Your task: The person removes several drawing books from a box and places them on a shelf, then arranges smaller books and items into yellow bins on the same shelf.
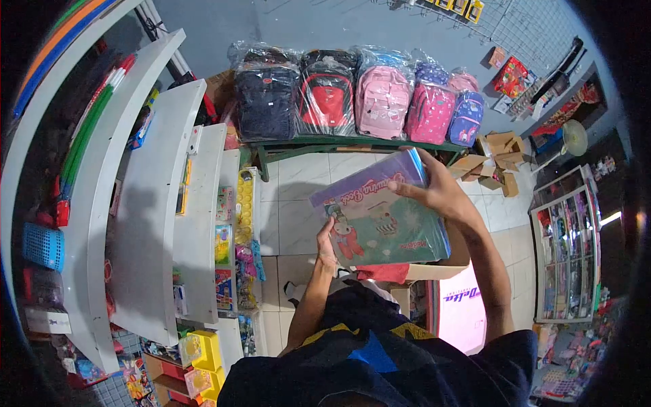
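A stack of drawing books (383, 217) with a purple and green cover is held up in front of the body, its printed title upside down. My right hand (437, 190) grips the stack at its upper right corner, thumb on the cover and fingers round the far edge. At the lower left edge, my left hand (327, 243) holds the same stack, its other fingers hidden beneath. Below the books an open cardboard box (444, 271) shows in part, with a red item (383, 273) beside it.
White shelves (152, 224) run along the left. Wrapped backpacks (383, 102) stand on a green bench (291, 145) ahead. Opened cartons (498, 159) and a fan (574, 139) are at the right, near a glass-fronted cabinet (566, 251). A pink Delta package (462, 305) lies by my right arm.
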Motion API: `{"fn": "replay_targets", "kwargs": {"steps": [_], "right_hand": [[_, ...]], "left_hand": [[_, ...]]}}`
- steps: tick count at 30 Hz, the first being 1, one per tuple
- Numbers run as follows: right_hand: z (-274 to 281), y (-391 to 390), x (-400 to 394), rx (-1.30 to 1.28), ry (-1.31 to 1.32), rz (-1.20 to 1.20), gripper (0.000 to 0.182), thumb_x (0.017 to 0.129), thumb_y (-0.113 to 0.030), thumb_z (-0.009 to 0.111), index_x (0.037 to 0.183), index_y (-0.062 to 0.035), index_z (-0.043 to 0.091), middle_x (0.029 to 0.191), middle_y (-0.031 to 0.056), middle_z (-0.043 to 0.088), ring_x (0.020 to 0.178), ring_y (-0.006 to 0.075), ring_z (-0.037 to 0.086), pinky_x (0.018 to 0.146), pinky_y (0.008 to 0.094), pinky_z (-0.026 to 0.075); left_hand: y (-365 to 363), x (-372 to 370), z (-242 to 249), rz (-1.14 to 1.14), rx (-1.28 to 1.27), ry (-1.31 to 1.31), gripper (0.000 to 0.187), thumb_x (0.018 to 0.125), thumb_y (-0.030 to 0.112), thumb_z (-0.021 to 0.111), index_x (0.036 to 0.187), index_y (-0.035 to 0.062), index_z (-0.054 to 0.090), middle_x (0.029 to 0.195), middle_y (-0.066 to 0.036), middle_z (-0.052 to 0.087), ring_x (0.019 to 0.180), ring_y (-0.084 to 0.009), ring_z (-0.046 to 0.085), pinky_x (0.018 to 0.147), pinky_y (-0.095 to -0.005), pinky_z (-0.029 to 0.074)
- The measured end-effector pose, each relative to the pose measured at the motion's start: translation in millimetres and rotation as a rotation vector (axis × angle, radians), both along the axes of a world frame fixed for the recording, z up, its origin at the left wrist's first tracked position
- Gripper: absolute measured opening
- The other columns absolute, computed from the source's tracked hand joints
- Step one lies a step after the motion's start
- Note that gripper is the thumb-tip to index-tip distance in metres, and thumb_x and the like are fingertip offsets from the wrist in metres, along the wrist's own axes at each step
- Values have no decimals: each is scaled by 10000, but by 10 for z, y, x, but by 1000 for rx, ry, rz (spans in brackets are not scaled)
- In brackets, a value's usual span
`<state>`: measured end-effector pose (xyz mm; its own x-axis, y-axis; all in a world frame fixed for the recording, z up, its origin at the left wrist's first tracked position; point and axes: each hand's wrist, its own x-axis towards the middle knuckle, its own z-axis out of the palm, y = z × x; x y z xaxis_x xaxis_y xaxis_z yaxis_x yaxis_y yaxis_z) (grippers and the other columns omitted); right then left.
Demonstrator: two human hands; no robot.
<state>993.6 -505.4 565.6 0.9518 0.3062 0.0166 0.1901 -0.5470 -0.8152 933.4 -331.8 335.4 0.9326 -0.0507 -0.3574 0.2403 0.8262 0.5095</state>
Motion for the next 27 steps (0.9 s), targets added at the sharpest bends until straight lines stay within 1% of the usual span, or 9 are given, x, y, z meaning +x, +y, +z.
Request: {"fn": "replay_targets", "kwargs": {"steps": [4,7,10,13,16,17,21,23,27], "right_hand": [[-17,52,35,-15,100,-14,383,758,-224,745,1006,35,609,864,80,649,793,116,587,705,279,469],[-164,119,-21,-88,36,-112,390,760,-304,724,919,44,650,788,103,661,689,135,587,647,300,463],[-184,227,-39,-12,-55,-37,359,768,-295,716,894,35,656,752,96,657,667,129,581,629,290,456],[-270,292,-37,-5,57,-68,402,775,-299,713,988,34,637,848,110,664,760,139,598,685,296,471],[-392,436,-157,187,216,-40,504,785,-316,707,1133,25,574,994,127,645,897,168,602,785,314,479],[-318,489,-242,229,383,-13,612,788,-274,712,1270,7,459,1149,137,584,1049,201,557,907,340,442],[-965,485,-345,300,651,218,678,777,-165,718,1340,-18,369,1243,119,521,1150,200,488,999,344,376],[-1205,581,-376,367,637,193,675,780,-171,714,1339,-21,368,1232,110,525,1144,197,492,992,340,384],[-1833,796,-377,531,671,163,657,790,-152,692,1345,-33,360,1203,96,532,1110,188,515,956,327,416]], "left_hand": [[155,-67,-25,-31,27,-13,415,842,439,578,971,45,597,870,-110,641,776,-254,628,664,-364,519],[233,-61,-255,-74,-50,-28,422,838,427,592,1013,43,603,928,-109,643,832,-259,630,741,-372,516],[259,-101,-448,-132,-150,-6,426,839,415,605,1050,45,602,966,-104,642,864,-243,628,772,-366,510],[371,-133,-606,-151,-101,34,426,844,414,611,1064,49,603,972,-92,641,872,-216,626,800,-343,496],[702,-164,-817,-88,28,60,424,856,419,607,1076,57,607,976,-68,640,904,-185,612,840,-309,468],[855,-199,-834,-83,73,59,425,857,417,606,1084,57,606,983,-65,638,919,-183,607,846,-307,464],[1350,-370,-874,-67,151,141,387,865,378,611,1085,59,611,995,-57,635,924,-171,606,823,-300,464],[1523,-401,-930,-61,105,152,368,868,357,613,1088,61,613,998,-54,636,907,-163,612,793,-294,475],[1843,-410,-945,-93,331,256,372,867,379,610,1073,69,608,1003,-47,636,873,-153,624,733,-286,496]]}}
